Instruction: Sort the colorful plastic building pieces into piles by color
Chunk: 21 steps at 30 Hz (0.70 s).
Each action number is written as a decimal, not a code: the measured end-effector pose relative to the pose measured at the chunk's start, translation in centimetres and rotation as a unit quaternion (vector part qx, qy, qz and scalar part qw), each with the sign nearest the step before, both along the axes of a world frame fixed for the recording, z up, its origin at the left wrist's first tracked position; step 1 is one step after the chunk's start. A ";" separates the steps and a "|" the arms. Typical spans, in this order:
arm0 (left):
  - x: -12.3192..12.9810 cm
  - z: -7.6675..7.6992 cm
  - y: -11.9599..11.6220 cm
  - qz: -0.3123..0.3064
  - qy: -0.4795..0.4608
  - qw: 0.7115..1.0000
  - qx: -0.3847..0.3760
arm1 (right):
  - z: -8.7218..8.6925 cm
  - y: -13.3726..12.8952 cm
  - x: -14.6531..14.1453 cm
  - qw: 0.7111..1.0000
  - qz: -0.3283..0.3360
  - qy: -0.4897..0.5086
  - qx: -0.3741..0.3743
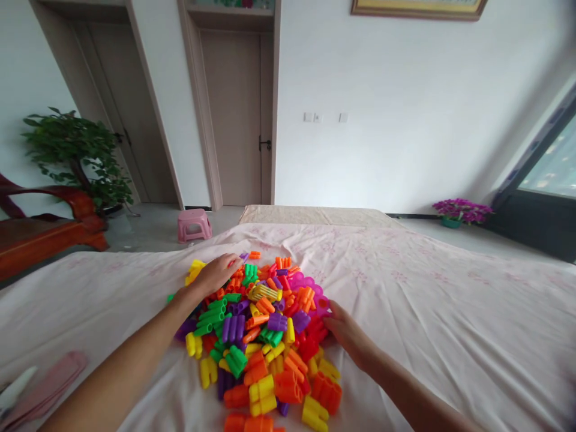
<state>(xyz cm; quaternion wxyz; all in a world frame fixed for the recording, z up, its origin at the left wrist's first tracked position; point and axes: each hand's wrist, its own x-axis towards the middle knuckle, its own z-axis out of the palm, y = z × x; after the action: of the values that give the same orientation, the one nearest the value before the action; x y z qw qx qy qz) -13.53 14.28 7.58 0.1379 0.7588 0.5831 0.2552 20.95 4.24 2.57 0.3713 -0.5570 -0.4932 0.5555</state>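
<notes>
A heap of plastic tube-shaped building pieces (234, 327) in orange, yellow, green, purple and red lies on a pale pink flowered cloth (405, 312). At the heap's upper left, my left hand (219, 274) rests over the pieces; its fingertips are beside a purple piece, and what they grip is too small to tell. My right hand (344, 327) is at the right edge, its fingers against a magenta scalloped piece (321, 303) and red pieces. Whether those fingers are closed on the magenta piece is unclear.
A pink folded item (58, 378) and a white object (18, 387) lie at the lower left. Beyond the cloth stand a pink stool (194, 225), a wooden armchair (54, 225), a leafy plant (81, 153) and a pot of purple flowers (461, 210).
</notes>
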 end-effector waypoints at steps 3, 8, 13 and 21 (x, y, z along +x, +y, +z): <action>0.2 -1.2 -5.4 -0.017 -0.022 1.000 0.000 | 0.1 0.1 -2.5 0.998 0.024 0.052 0.034; 1.1 -4.7 -10.7 0.035 -0.073 0.996 0.048 | 1.2 0.3 -6.7 0.992 0.024 0.026 0.122; 0.3 -4.6 -12.6 0.127 -0.201 0.965 0.110 | 3.8 1.4 -10.4 0.972 0.070 -0.100 0.199; 0.8 -7.6 -23.0 -0.031 0.022 0.965 0.259 | 6.2 8.9 -7.6 0.946 0.023 -0.237 0.221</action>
<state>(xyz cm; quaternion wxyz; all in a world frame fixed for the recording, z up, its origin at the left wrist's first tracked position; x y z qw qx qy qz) -12.73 -8.69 -0.07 -0.0682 0.7916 0.4766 0.3763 13.36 13.18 8.75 0.3446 -0.5652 -0.6902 0.2924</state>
